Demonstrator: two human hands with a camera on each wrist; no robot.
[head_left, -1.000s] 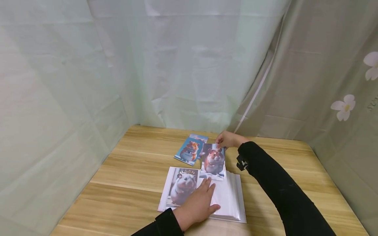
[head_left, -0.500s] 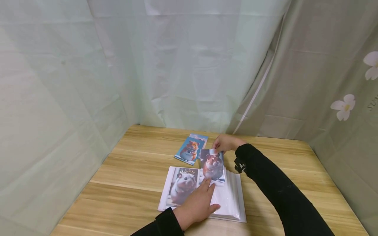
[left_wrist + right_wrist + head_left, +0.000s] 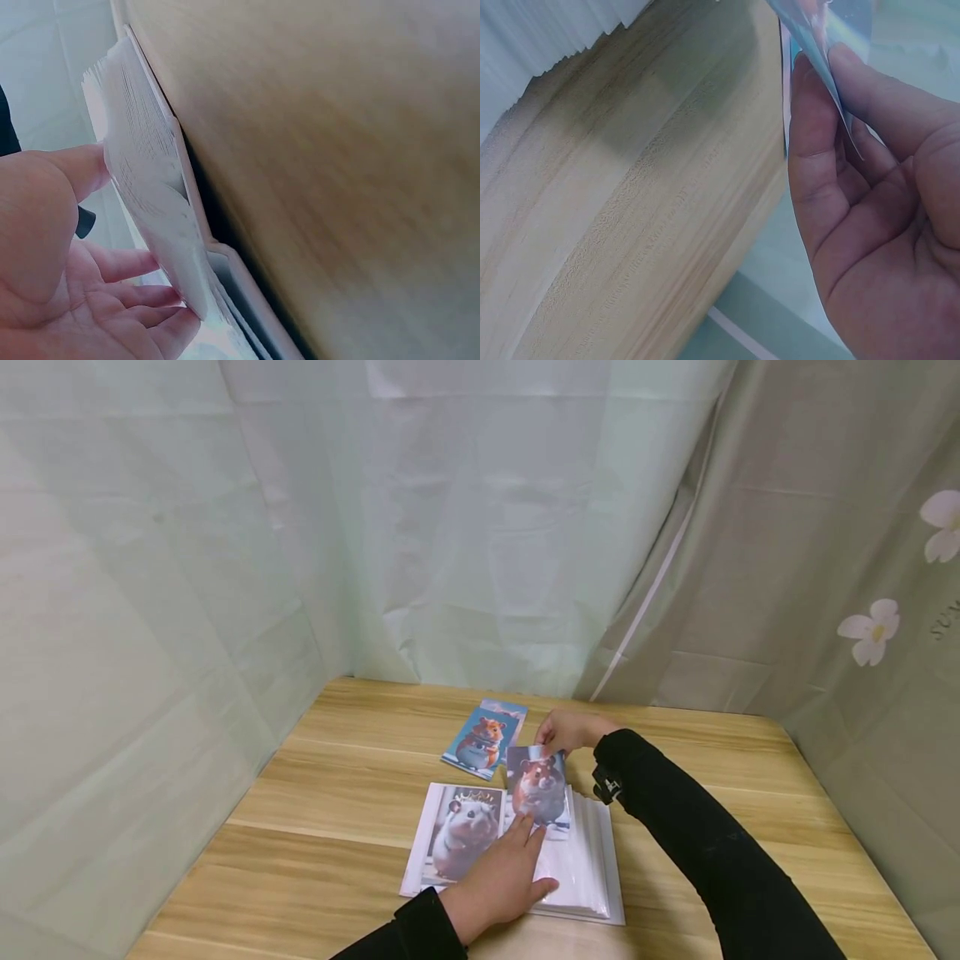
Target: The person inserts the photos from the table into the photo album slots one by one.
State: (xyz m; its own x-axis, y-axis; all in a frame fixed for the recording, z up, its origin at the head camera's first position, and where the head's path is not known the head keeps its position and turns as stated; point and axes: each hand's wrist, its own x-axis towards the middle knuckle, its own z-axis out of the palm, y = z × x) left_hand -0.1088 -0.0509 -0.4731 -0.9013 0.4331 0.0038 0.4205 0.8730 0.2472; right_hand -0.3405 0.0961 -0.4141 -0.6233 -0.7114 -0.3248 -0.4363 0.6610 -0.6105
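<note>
An opened photo album lies on the wooden table, its left page filled with a picture of a crowned white hamster. My right hand pinches the top edge of a brown hamster photo card between thumb and fingers; in the right wrist view the card bends slightly in the pinch. Its lower part lies over the top of the album's right page. My left hand rests with spread fingers on that page, fingertips at the card's lower edge. In the left wrist view its fingers press on the page stack.
Behind the album lie overlapping cards, the upper one a blue hamster card. The wooden table ends at pale curtains at the back and sides.
My right hand has moved toward me and slightly left, bringing the brown hamster card further down over the right page. The left hand has stayed in place.
</note>
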